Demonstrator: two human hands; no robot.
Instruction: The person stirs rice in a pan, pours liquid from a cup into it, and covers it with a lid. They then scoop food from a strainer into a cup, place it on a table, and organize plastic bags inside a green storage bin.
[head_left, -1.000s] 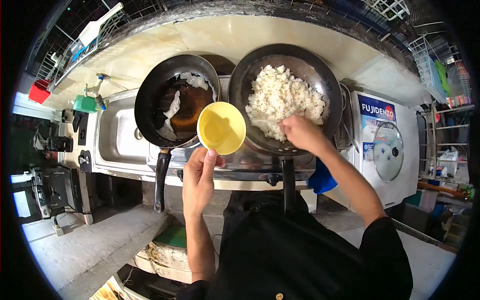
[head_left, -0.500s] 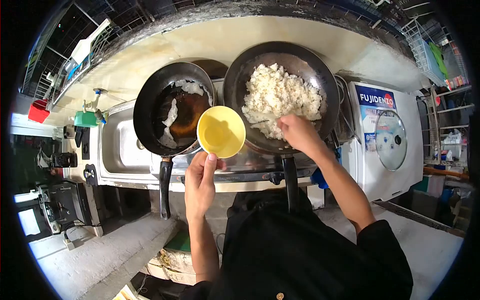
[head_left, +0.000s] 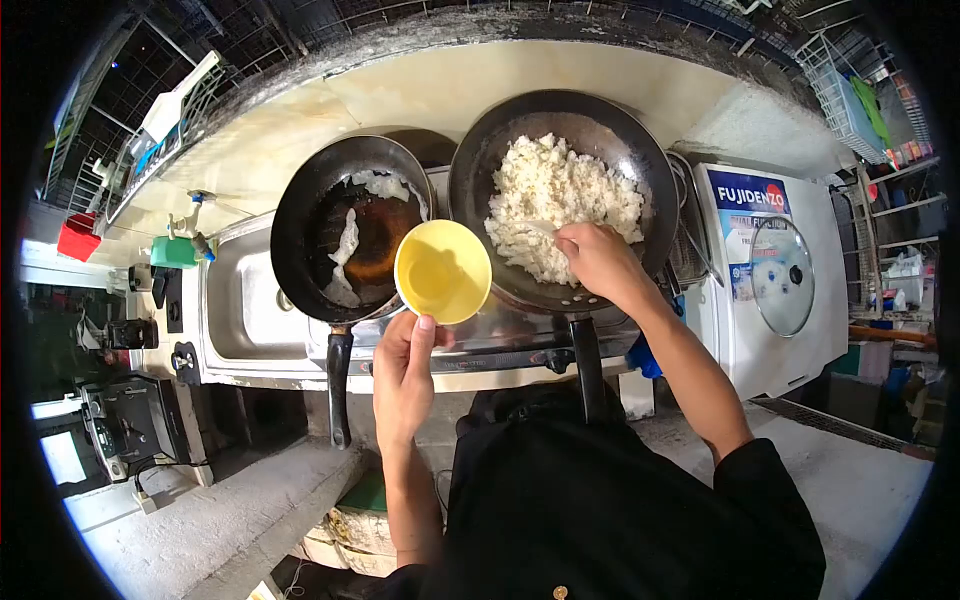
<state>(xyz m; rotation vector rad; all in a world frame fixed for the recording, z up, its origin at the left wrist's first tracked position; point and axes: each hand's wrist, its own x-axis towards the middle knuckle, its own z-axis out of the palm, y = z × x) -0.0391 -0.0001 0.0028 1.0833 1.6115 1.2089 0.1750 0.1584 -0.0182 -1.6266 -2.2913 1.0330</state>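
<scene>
My left hand [head_left: 405, 365] grips a yellow bowl [head_left: 443, 272] by its near rim, thumb on top. The bowl is tilted toward me over the gap between two pans, and a little pale liquid seems to lie in its bottom. In my right hand [head_left: 600, 262], closed fingers hold what looks like a pale spoon [head_left: 540, 227], its tip at the rice. White cooked rice [head_left: 570, 190] is heaped in the large dark wok [head_left: 480, 130] on the right. The black frying pan [head_left: 300, 185] on the left holds brown oil and whitish strips of residue [head_left: 347, 240].
Both pans sit on a gas stove [head_left: 500, 358], their handles pointing toward me. A steel sink [head_left: 250, 290] lies to the left. On the right, a glass lid [head_left: 783, 275] rests on a white Fujidenzo appliance [head_left: 730, 340]. A tiled wall [head_left: 420, 85] rises behind.
My right hand has shifted slightly, and the pale spoon now shows above the rice. The bowl stays in my left hand in nearly the same place. The camera view has moved a little.
</scene>
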